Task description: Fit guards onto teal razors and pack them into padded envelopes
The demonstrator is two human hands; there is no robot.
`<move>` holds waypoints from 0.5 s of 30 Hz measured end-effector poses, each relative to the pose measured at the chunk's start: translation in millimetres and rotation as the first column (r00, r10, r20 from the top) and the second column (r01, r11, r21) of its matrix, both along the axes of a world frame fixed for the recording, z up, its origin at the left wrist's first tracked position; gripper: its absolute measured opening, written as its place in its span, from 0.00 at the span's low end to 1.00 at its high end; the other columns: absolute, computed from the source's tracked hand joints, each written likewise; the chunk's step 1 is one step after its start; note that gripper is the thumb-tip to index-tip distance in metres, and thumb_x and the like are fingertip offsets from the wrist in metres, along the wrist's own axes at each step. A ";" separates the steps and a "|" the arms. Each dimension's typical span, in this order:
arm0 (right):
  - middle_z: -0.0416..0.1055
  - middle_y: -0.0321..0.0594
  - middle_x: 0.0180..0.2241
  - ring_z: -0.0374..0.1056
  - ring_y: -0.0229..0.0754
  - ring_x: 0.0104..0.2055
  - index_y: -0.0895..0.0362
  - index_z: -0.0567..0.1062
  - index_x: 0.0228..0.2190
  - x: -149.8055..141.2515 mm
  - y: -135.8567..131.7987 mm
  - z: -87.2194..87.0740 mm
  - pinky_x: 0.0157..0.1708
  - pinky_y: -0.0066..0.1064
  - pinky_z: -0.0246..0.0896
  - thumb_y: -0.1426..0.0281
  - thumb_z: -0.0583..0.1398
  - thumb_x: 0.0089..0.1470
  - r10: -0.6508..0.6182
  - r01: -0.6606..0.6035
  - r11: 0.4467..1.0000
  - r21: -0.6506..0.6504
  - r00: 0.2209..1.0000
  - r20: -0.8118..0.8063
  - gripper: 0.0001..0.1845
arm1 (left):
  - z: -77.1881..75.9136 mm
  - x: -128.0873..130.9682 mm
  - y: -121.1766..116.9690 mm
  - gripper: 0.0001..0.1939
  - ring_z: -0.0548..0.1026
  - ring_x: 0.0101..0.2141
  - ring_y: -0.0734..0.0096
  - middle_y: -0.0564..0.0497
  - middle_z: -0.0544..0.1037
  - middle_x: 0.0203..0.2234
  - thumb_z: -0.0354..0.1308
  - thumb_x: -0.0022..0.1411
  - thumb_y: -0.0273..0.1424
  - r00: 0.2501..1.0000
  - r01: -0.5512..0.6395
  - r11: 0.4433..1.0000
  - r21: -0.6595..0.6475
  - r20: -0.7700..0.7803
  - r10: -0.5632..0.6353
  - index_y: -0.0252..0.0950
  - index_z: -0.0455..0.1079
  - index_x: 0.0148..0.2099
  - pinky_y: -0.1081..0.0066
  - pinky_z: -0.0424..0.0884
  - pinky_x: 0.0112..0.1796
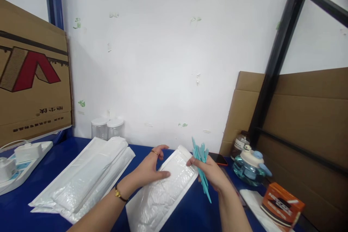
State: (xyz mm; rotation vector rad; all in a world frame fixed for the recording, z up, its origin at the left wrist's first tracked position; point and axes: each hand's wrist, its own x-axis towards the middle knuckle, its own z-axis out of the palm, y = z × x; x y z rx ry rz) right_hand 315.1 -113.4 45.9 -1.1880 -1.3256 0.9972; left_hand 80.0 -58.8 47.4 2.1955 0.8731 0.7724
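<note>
A white padded bubble mailer [165, 192] lies tilted in front of me, its upper end pointing up and right. My left hand [152, 166] is at its left edge, fingers spread, the thumb resting on its face. A bundle of slim teal plastic sticks with tapered ends [201, 159] is gripped in my right hand [210, 172]. The thumb of that hand also presses on the mailer's right edge near the top. Its other fingers are partly hidden behind the sticks.
Left on the blue table [190, 214] lies a stack of white mailers [87, 170]. Two lidded clear jars [115, 127], a power strip [24, 166] and a large carton [32, 79] stand beyond. At right are a teal teapot-shaped bottle [250, 166], orange box [282, 204], phone [218, 158] and brown jar [240, 143].
</note>
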 end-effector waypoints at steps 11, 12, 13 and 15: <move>0.65 0.37 0.17 0.59 0.36 0.17 0.60 0.77 0.22 -8.1 8.3 -10.2 0.13 0.24 0.55 0.59 0.59 0.47 0.103 -0.104 0.995 -0.003 0.984 0.144 0.16 | 35.7 25.9 0.7 0.07 0.67 0.32 0.75 0.53 0.65 0.35 0.58 0.53 0.31 0.917 0.286 0.917 0.277 -0.357 -0.178 0.40 0.71 0.37 0.75 0.62 0.35; 0.65 0.37 0.16 0.60 0.37 0.17 0.60 0.76 0.21 -6.7 10.5 -11.6 0.13 0.25 0.54 0.59 0.59 0.47 0.075 -0.076 0.997 -0.002 0.986 0.150 0.16 | 35.6 24.6 1.3 0.07 0.66 0.32 0.75 0.53 0.64 0.36 0.58 0.53 0.32 0.913 0.323 0.914 0.247 -0.334 -0.233 0.40 0.71 0.37 0.76 0.62 0.34; 0.66 0.38 0.17 0.60 0.38 0.18 0.60 0.76 0.20 -4.9 12.4 -12.3 0.13 0.25 0.55 0.60 0.60 0.46 0.047 -0.049 0.999 0.006 0.986 0.157 0.16 | 35.6 23.2 1.1 0.07 0.66 0.33 0.75 0.53 0.64 0.38 0.59 0.53 0.32 0.906 0.364 0.905 0.222 -0.311 -0.289 0.40 0.70 0.37 0.77 0.63 0.34; 0.69 0.39 0.19 0.63 0.40 0.22 0.60 0.74 0.19 0.3 14.2 -10.7 0.17 0.26 0.58 0.60 0.60 0.46 -0.040 0.030 0.997 0.069 0.988 0.146 0.16 | 35.4 21.4 -1.2 0.06 0.67 0.36 0.74 0.53 0.66 0.40 0.58 0.55 0.32 0.882 0.434 0.881 0.187 -0.288 -0.373 0.39 0.70 0.37 0.77 0.63 0.36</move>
